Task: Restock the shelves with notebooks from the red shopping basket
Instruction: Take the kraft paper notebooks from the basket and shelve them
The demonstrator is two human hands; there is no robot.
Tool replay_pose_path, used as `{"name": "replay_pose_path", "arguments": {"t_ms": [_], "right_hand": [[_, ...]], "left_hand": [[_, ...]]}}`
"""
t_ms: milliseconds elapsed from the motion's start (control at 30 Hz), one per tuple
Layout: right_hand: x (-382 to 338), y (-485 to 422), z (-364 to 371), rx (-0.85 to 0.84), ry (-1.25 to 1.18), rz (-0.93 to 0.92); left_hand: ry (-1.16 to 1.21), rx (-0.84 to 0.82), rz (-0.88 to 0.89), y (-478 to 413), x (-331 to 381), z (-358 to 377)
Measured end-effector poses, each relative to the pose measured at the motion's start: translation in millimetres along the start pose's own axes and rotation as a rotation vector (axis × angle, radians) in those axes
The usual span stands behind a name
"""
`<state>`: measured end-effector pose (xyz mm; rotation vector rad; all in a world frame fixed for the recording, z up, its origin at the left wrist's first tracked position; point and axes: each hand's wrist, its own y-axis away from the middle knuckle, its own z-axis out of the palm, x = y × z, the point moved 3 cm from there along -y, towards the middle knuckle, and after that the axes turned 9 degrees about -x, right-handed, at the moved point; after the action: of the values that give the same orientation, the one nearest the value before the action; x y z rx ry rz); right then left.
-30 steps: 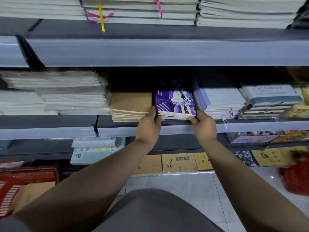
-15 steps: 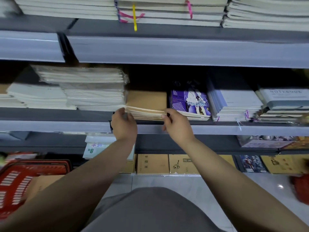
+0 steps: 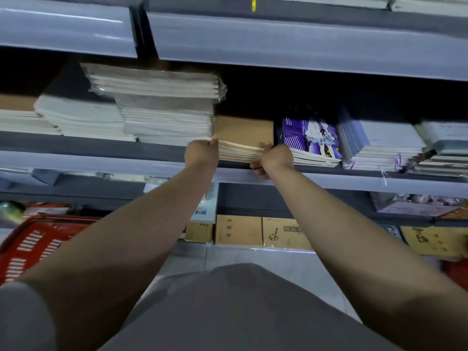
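On mid shelf (image 3: 152, 158), head view: my left hand (image 3: 201, 153) & right hand (image 3: 274, 158) grip the kraft notebook stack (image 3: 243, 143) at its front corners. Thin, floppy, light, prob slippery; hold both ends, w/ red basket (image 3: 33, 241) lower left.

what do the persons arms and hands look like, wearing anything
Both forearms are bare down to the left hand and right hand: no gloves, watch, rings or bracelets visible. A short grey sleeve shows at the left upper arm, matching the grey garment below.
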<state>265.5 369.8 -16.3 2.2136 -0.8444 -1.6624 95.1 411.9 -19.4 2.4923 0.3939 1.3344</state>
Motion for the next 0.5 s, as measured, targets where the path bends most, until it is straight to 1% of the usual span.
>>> {"name": "replay_pose_path", "arguments": {"t_ms": [67, 133, 233, 400, 500], "right_hand": [[2.2, -8.5, 2.8, 0.029, 0.108, -0.025], [3.9, -15.8, 3.5, 0.107, 0.272, -0.072], [5.0, -19.8, 2.2, 0.182, 0.374, -0.087], [-0.2, -14.6, -1.0, 0.231, 0.442, -0.064], [3.0, -18.4, -0.1, 0.233, 0.41, -0.06]], "left_hand": [[-0.015, -0.006, 0.002, -6.5, 0.9, -5.3], [-0.054, -0.022, 0.013, -10.8, 0.6, -8.6], [-0.063, -0.022, 0.024, -10.6, 2.8, -11.5], [0.006, -0.041, -0.014, -12.1, 10.3, -14.6], [0.096, -0.04, -0.052, -17.3, 11.3, -16.1]]}}
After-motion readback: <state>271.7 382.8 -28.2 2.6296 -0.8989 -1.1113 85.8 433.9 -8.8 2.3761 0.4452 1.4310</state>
